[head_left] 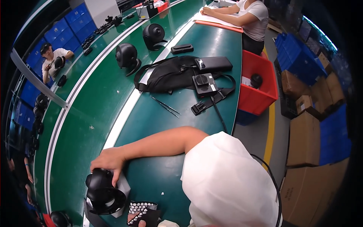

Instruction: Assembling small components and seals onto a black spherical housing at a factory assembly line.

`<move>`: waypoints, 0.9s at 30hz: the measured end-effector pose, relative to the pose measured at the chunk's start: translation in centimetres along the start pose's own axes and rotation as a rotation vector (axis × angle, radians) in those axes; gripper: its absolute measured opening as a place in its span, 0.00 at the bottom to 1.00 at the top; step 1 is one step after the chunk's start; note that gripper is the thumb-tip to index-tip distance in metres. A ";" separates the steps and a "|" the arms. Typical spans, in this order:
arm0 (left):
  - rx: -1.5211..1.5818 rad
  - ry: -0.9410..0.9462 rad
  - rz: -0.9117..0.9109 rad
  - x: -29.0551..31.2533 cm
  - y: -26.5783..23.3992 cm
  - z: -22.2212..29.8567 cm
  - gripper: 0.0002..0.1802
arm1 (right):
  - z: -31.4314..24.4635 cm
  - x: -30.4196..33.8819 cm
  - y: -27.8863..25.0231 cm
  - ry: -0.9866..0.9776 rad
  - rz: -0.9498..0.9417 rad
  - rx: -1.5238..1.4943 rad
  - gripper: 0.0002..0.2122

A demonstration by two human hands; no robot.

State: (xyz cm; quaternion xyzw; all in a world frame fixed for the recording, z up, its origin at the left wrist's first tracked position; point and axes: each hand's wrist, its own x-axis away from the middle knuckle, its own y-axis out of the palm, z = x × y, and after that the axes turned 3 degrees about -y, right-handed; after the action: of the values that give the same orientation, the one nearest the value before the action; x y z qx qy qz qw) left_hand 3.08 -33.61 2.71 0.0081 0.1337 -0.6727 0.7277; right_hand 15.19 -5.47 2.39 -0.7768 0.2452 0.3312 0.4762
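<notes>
At the lower left, my right hand [109,160] reaches across with its fingers wrapped over the top of a black round-headed device [100,185]. The device has a wide glossy black disc at its near end, and a white angular block [124,187] shows beneath and beside it. My left hand [141,223] shows only in part at the bottom edge. Its fingers are closed on a folded black piece with white dots [141,207], just right of the device. Most of that hand is hidden or cut off.
Tweezers [166,106], a black waist bag [172,75], a power bank [214,63] and a small vented box [205,84] with a cable lie farther along the green table. Two similar devices [126,56] stand beyond. A red bin [259,96] is at right; co-workers [55,60] sit across and ahead.
</notes>
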 end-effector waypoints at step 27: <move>0.475 -0.123 -0.196 0.6 -2.0 4.7 0.17 | 0.3 0.9 -1.0 -0.058 -0.041 0.012 0.38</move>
State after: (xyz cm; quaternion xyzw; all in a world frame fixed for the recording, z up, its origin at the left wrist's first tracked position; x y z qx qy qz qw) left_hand 1.99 -35.25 7.45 0.1249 -0.0724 -0.7517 0.6435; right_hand 16.40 -4.78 2.22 -0.7688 0.2173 0.3423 0.4946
